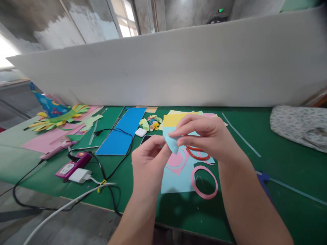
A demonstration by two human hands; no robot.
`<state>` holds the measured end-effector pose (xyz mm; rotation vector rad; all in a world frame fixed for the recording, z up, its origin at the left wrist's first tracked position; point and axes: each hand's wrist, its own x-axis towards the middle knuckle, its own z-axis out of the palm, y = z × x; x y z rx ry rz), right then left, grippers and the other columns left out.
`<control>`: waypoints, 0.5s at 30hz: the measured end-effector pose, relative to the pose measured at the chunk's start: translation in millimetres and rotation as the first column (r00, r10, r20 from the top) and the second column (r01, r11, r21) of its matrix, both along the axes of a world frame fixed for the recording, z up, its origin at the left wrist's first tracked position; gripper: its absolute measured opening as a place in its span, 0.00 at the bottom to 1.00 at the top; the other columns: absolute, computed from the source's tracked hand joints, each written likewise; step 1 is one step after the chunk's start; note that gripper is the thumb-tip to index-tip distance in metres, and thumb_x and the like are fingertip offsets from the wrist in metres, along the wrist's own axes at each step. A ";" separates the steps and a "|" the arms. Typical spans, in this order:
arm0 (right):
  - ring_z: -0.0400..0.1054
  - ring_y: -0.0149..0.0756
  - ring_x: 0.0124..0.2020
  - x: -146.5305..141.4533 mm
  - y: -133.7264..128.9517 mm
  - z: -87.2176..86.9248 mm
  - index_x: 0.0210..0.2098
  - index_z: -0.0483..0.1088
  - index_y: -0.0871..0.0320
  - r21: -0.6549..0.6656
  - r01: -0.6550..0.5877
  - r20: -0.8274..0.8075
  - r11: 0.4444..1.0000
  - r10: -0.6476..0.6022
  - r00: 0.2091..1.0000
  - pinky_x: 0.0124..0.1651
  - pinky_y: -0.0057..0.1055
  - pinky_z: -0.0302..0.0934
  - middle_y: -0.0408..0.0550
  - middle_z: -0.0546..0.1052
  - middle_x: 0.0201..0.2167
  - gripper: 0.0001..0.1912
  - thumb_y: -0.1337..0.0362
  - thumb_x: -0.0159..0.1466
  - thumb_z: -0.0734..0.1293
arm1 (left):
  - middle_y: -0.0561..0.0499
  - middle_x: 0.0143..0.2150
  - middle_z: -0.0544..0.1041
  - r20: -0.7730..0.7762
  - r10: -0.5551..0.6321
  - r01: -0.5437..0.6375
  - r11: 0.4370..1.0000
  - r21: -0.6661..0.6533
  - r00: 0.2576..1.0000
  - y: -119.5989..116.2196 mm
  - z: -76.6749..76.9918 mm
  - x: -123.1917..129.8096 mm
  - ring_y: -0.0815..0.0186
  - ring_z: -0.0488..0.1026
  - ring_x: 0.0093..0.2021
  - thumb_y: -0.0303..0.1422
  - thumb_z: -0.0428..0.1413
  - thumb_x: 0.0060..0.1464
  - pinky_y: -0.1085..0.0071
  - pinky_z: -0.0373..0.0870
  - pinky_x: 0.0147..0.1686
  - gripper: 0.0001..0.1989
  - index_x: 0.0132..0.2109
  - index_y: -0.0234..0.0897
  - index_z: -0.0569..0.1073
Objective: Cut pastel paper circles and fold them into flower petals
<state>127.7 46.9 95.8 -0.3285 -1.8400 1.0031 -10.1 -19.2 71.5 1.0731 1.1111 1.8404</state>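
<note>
Both hands meet above the green table, pinching a small light-blue piece of paper (172, 144) that looks folded or curved. My left hand (150, 156) grips its left edge between thumb and fingers. From the right, my right hand (201, 134) holds the upper edge the same way. Under the hands lie light-blue sheets (173, 182), a yellow sheet (170, 120) and a pink paper disc (175, 159). Red scissor handles (198, 153) show below my right hand, their blades hidden. A pink paper ring (215, 187) lies nearer the front edge.
A blue board (122, 132), a white case (140, 132) and paper flowers (150, 122) lie to the left. Farther left are a pink glue gun (56, 148), a purple power strip (74, 166) with cables, and a decorated party hat (52, 105). A white panel (163, 71) stands behind.
</note>
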 end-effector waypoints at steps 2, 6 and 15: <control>0.70 0.32 0.33 -0.2 -0.1 -0.3 0.34 0.81 0.50 0.010 0.004 0.000 1.000 -0.004 1.000 0.34 0.28 0.66 0.43 0.77 0.28 0.06 0.66 0.57 0.74 | 0.58 0.18 0.68 -0.008 0.007 -0.007 1.000 0.001 1.000 -0.3 -0.7 -0.1 0.76 0.59 0.18 0.36 0.67 0.42 0.78 0.56 0.17 0.07 0.25 0.40 0.78; 0.70 0.31 0.33 0.2 0.6 -0.5 0.33 0.81 0.50 0.003 -0.004 -0.014 1.000 0.004 1.000 0.32 0.27 0.65 0.42 0.78 0.29 0.05 0.66 0.57 0.74 | 0.57 0.19 0.70 -0.009 0.021 -0.021 1.000 -0.003 1.000 -0.7 -1.9 -0.7 0.76 0.59 0.18 0.33 0.67 0.42 0.78 0.57 0.18 0.05 0.25 0.39 0.78; 0.71 0.32 0.36 0.8 5.4 -4.1 0.38 0.80 0.48 -0.079 -0.046 -0.069 0.996 0.041 0.997 0.35 0.29 0.65 0.43 0.80 0.35 0.09 0.66 0.57 0.74 | 0.56 0.20 0.69 0.357 -0.323 0.381 0.919 -0.104 0.876 9.0 -7.0 -10.3 0.79 0.61 0.18 0.36 0.67 0.43 0.84 0.57 0.17 0.10 0.29 0.35 0.75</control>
